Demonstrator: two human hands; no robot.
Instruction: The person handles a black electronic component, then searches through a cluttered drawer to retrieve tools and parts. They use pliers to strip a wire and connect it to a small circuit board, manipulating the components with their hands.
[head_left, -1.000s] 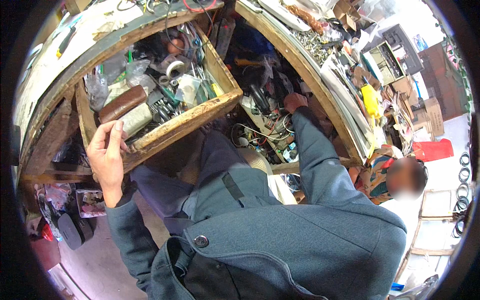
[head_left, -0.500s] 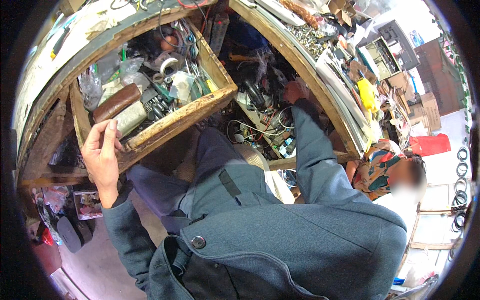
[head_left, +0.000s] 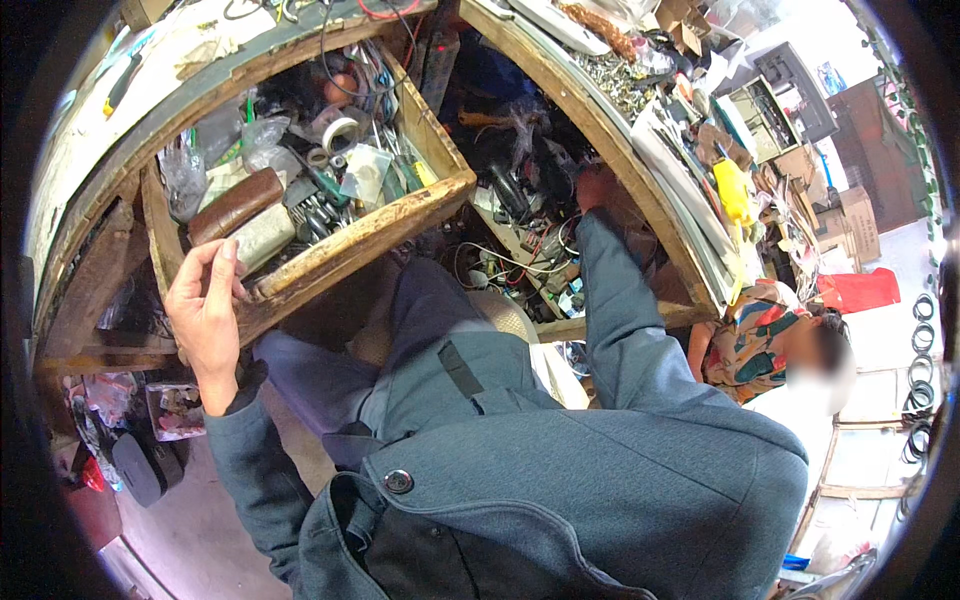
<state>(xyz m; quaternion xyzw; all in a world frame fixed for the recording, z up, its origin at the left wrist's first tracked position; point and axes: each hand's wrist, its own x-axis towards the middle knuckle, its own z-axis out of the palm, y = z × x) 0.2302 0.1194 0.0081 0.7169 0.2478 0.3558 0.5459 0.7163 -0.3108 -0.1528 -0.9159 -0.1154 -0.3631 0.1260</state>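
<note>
A pulled-out wooden drawer [head_left: 385,220] is full of tools, tape rolls, plastic bags and a brown block [head_left: 235,203]. My left hand [head_left: 205,310] rests at its front left corner, fingers spread, holding nothing. My right hand [head_left: 597,187] reaches into the dark space under the workbench, among wires and small parts; its fingers are partly hidden. I wear a grey-blue jacket and sit with my knees below the drawer.
The wooden workbench [head_left: 600,130] runs along the top and right, heaped with parts, boxes and a yellow bottle [head_left: 733,192]. Another person in a patterned shirt [head_left: 760,330] sits at the right. Bags and clutter lie on the floor at lower left.
The drawer has slid a little further out toward me. My left hand has stayed at its front corner, and my right hand has remained under the bench.
</note>
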